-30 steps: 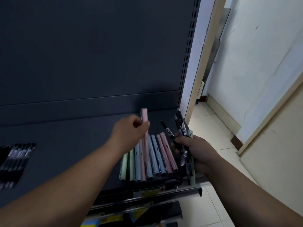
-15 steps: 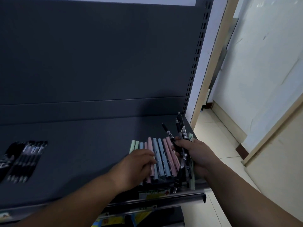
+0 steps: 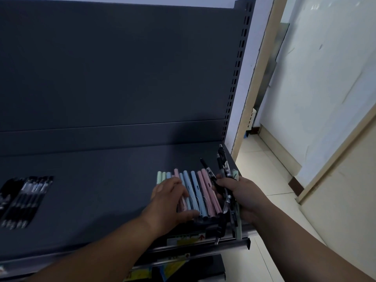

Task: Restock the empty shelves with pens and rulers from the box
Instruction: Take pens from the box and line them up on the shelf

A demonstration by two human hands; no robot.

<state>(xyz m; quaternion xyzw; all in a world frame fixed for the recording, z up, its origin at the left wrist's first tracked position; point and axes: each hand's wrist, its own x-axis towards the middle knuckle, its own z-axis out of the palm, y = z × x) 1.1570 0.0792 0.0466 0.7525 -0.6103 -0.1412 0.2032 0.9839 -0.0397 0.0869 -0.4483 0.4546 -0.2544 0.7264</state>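
Front rail [image 3: 234,244] of the shelf [image 3: 91,180] runs nearest, under both wrists. Left hand [image 3: 168,200]: fingers loosely straight and spread, lying flat across the row of pastel pens [image 3: 198,192], gripping nothing. The row sits directly beneath and just beyond these fingertips, with green, blue and pink pens side by side, lengthwise front to back on the shelf. Right hand [image 3: 242,198]: fingers curled tight round a bundle of black pens [image 3: 223,169], whose upper ends fan out past the knuckles and lower ends hang below the palm toward the rail. The bundle is just beside the pink end of the row. Well off to the left of the left fingers, a second group of dark pens [image 3: 26,198] lies on the shelf. Beyond all fingertips: dark back panel [image 3: 122,78], slotted upright [image 3: 238,78].
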